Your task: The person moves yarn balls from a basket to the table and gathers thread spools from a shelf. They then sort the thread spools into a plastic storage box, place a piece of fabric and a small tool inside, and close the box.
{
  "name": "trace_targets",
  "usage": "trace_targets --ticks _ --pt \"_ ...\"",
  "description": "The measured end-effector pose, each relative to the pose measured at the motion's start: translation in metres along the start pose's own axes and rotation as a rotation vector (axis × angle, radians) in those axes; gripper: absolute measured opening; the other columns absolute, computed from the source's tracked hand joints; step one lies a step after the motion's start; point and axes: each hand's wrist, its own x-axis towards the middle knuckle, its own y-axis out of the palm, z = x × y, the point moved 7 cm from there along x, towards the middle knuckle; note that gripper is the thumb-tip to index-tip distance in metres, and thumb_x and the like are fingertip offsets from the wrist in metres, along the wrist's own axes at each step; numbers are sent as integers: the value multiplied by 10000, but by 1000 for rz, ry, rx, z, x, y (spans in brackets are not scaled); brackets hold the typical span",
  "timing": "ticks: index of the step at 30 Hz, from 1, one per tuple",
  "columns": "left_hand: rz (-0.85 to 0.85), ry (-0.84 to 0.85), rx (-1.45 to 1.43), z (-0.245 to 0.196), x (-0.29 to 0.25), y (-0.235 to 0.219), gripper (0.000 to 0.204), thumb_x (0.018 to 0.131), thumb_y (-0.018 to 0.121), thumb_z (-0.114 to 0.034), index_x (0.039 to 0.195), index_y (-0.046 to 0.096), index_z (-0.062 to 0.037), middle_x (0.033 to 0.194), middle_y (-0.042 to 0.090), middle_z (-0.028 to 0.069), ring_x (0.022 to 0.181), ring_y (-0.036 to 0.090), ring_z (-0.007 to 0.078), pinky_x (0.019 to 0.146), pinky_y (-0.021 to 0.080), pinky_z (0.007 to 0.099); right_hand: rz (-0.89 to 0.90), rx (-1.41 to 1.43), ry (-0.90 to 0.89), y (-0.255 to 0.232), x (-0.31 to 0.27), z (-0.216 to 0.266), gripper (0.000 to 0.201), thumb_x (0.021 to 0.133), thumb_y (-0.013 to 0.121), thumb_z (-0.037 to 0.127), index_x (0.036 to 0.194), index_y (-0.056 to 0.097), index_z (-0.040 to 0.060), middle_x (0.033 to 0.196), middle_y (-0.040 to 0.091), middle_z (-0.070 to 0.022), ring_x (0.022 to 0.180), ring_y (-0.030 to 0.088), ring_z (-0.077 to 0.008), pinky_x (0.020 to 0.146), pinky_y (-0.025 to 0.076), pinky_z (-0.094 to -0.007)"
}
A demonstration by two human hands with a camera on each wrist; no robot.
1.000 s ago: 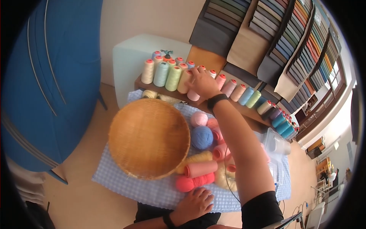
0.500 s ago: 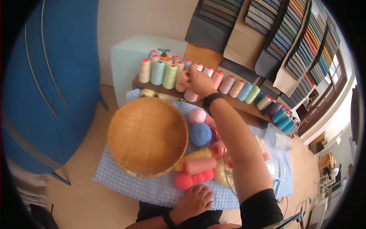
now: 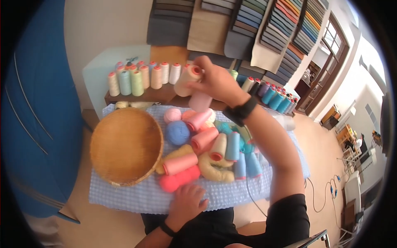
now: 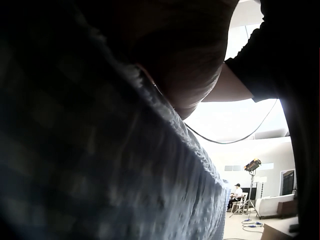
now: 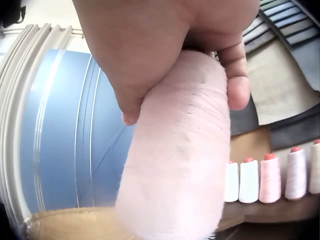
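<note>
Pink spool (image 3: 201,102), cream spool (image 3: 185,84), right hand (image 3: 221,82) curled round both tops, left hand (image 3: 187,205) relaxed

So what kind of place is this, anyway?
Probably a sewing or textile workshop, though I can't be sure: fabric swatches hang on the wall, thread cones stand along a shelf, and yarn balls lie on a checked cloth.

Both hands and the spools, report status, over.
Right hand gripping pink spool, cream spool at its thumb. Left hand resting on cloth beside red yarn. Nothing plainly in the way.
</note>
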Motion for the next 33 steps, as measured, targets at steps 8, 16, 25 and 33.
trace_targets --ticks 8,16,25,33 --pt "-11 4 24 -3 1 3 329 859 789 -308 1103 706 -103 1159 676 44 1125 635 274 1050 458 487 142 -33 302 -109 -124 -56 580 876 853 375 1263 563 54 1095 761 -218 1038 745 -417 883 586 -455" --pt "-34 32 36 -11 4 -3 332 838 818 -249 1102 706 -81 1169 673 77 1128 622 321 1044 456 482 447 -46 528 -128 -237 -78 563 868 847 351 1273 617 35 1115 761 -224 1039 747 -401 924 580 -437" --pt "-31 29 58 -10 3 0 333 839 821 -247 1107 707 -84 1161 665 72 1128 622 314 1051 459 484 827 185 716 -61 -298 -97 596 892 812 377 1356 630 49 1191 736 -169 1102 711 -313 977 544 -403" --pt "-18 14 57 -11 5 -1 333 832 824 -252 1100 712 -88 1156 663 68 1127 620 309 1047 461 479 818 159 628 -46 -294 -95 691 871 821 424 1397 607 31 1140 739 -167 1049 728 -328 936 561 -414"
